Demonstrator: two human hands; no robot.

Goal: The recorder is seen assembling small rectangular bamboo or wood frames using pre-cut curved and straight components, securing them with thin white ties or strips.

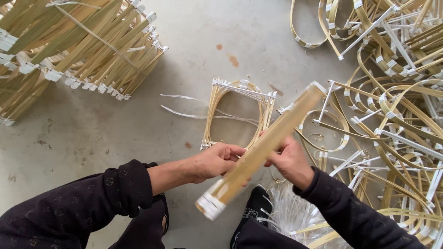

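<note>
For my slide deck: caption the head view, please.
Both hands, left hand and right hand, grip a bamboo strip bundle above concrete floor.

Bare grey concrete floor [115, 133], scuffed and marked with small rust-coloured stains [234, 60]; even, soft daylight, with no walls, furniture or windows in view.

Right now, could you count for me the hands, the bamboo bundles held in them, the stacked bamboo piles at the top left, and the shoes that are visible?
Hands: 2, left hand and right hand
Held bamboo strip bundle: 1
Stacked bamboo pile: 1
Black shoe: 1
Total: 5
</note>
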